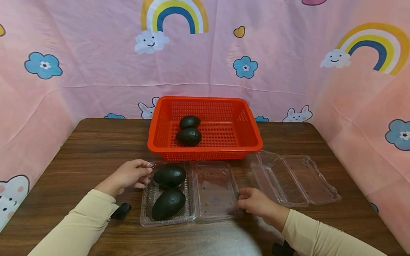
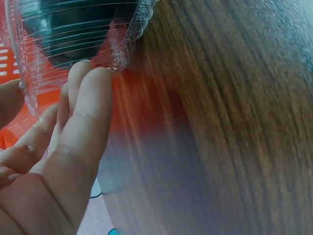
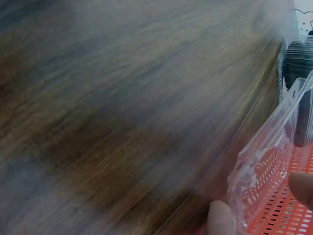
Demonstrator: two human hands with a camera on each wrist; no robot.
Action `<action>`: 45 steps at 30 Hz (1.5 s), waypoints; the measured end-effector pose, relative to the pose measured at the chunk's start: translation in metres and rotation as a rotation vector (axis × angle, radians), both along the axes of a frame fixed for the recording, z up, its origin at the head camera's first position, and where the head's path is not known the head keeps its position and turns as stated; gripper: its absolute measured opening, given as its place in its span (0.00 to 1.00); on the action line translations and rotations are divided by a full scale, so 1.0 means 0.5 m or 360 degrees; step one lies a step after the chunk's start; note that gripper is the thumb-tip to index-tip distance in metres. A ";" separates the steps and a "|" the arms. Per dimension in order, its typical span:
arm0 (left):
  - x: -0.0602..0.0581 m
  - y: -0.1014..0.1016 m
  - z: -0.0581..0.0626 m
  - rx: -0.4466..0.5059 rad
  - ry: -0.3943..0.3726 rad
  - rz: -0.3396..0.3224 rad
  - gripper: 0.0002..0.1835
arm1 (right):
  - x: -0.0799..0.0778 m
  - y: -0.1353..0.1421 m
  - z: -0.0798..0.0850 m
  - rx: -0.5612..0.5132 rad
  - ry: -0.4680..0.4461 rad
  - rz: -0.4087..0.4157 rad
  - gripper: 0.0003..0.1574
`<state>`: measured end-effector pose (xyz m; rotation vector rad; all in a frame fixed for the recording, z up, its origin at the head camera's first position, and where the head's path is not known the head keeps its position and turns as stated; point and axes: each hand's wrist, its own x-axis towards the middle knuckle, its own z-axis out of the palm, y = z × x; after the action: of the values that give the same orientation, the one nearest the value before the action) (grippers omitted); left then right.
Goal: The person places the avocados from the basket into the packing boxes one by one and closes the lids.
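A clear plastic clamshell box point(image 1: 145, 218) lies opened flat on the table, with two dark green avocados point(image 1: 169, 176) point(image 1: 168, 204) in its left half. My left hand point(image 1: 129, 176) holds that half at its left side, fingers against the ribbed wall point(image 2: 54, 81) in the left wrist view. On the other side, my right hand point(image 1: 254, 202) pinches the free edge of the lid point(image 1: 214, 192). The right wrist view has a fingertip point(image 3: 220, 218) and another digit point(image 3: 302, 188) on opposite sides of the lid edge point(image 3: 244, 171).
Behind the box stands a red-orange plastic basket point(image 1: 223, 147) holding two more avocados point(image 1: 190, 122) point(image 1: 189, 136). A second clear clamshell point(image 1: 296, 181) lies opened at the right. Patterned pink cloth point(image 1: 202, 63) hangs around the wooden table point(image 1: 106, 140).
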<state>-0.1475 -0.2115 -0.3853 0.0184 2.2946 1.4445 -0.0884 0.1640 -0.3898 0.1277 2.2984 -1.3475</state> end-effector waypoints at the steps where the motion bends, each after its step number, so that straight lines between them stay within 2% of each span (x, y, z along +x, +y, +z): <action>1: 0.000 0.001 0.000 0.0000 0.0001 -0.0001 0.22 | 0.000 0.001 -0.001 -0.0012 -0.0002 0.0001 0.35; 12: 0.002 0.004 0.004 -0.0003 0.0005 0.0000 0.21 | 0.003 0.010 -0.011 -0.0131 0.0014 -0.0100 0.31; 24: 0.003 0.004 0.003 -0.0001 -0.0015 0.0025 0.22 | 0.015 0.026 -0.015 -0.0294 0.0016 -0.0046 0.37; 45: 0.009 0.009 0.008 0.0001 -0.0033 0.0033 0.21 | 0.036 0.040 0.008 -0.0410 0.0032 -0.0075 0.33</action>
<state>-0.1428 -0.2072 -0.3812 -0.0197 2.2841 1.4491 -0.0703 0.1841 -0.3860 0.0852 2.1266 -1.6617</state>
